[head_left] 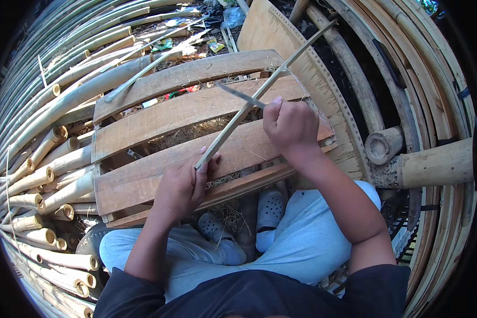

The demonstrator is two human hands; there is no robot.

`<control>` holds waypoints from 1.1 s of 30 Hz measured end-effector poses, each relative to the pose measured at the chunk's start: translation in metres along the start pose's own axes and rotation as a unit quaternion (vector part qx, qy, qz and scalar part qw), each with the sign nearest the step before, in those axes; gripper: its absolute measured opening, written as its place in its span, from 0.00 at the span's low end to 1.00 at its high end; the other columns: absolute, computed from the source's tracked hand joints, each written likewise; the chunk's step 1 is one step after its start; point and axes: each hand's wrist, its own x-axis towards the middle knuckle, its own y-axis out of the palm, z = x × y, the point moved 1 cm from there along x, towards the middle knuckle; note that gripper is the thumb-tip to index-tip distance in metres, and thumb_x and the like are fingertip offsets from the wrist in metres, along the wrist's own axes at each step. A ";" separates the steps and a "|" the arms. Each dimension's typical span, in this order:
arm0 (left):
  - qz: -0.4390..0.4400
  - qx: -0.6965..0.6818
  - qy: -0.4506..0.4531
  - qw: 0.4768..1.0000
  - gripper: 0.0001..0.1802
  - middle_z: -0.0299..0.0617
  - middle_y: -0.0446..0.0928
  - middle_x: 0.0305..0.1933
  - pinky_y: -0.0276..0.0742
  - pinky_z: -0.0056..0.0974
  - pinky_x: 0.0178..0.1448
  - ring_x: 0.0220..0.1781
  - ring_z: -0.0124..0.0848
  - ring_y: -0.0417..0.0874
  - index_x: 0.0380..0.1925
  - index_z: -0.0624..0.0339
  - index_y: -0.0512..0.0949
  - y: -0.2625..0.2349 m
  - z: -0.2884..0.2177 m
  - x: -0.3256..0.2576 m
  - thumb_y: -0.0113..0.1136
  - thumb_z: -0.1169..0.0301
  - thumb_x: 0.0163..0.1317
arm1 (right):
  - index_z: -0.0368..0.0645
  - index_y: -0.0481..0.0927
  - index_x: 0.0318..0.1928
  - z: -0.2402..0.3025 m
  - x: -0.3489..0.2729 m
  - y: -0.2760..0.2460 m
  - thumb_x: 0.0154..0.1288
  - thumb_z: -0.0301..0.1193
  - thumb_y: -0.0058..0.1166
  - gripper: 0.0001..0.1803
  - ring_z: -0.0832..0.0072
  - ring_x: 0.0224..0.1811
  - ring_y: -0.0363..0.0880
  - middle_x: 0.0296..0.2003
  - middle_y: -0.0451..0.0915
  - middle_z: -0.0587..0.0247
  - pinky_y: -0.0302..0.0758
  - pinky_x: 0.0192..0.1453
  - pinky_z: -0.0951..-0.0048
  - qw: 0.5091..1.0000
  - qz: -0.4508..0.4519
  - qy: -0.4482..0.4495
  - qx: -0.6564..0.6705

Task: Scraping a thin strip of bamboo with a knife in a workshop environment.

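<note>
While left hand [181, 186] pinches a thin bamboo strip [259, 95] over the slatted wooden surface [159, 119], right hand [290, 126] fisted on a knife [242, 96] touching it

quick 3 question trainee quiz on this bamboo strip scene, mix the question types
1. True or false: the left hand grips the near end of the bamboo strip.
2. What does the right hand hold against the strip? A) knife B) hammer C) saw
3. Fill in: the heap of cut bamboo poles lies on the person's ____ side.

Key
1. True.
2. A: a knife, its blade lying across the strip over the wooden slat platform.
3. Left.
</note>
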 end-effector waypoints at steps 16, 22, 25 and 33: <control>0.053 0.054 -0.034 0.997 0.24 0.61 0.77 0.63 0.79 0.53 0.58 0.55 0.56 0.83 0.67 0.64 0.70 0.001 -0.003 -0.005 0.54 0.71 0.72 | 0.44 0.82 0.16 0.034 -0.020 -0.025 0.69 0.39 0.49 0.24 0.58 0.16 0.82 0.14 0.79 0.52 0.79 0.22 0.58 0.994 0.077 -0.082 -0.004; 0.078 0.046 -0.021 0.996 0.25 0.59 0.74 0.66 0.78 0.53 0.62 0.59 0.57 0.81 0.68 0.63 0.69 -0.007 -0.002 -0.002 0.53 0.71 0.73 | 0.45 0.84 0.17 0.038 -0.012 -0.034 0.69 0.41 0.50 0.24 0.58 0.15 0.81 0.13 0.78 0.55 0.78 0.22 0.57 0.993 0.088 -0.072 -0.041; 0.098 0.040 -0.069 0.992 0.25 0.58 0.74 0.66 0.78 0.53 0.62 0.60 0.57 0.80 0.69 0.63 0.68 -0.011 -0.009 0.002 0.53 0.71 0.73 | 0.45 0.85 0.19 0.023 -0.003 -0.024 0.68 0.42 0.51 0.23 0.59 0.17 0.82 0.13 0.78 0.54 0.79 0.22 0.58 0.993 0.100 -0.041 -0.053; 0.091 0.071 -0.012 0.993 0.26 0.56 0.74 0.68 0.77 0.52 0.66 0.67 0.52 0.77 0.68 0.64 0.68 -0.006 -0.007 0.000 0.55 0.72 0.71 | 0.47 0.85 0.17 0.035 -0.003 -0.041 0.69 0.42 0.51 0.24 0.60 0.15 0.81 0.13 0.79 0.55 0.78 0.21 0.60 0.980 0.143 -0.116 -0.077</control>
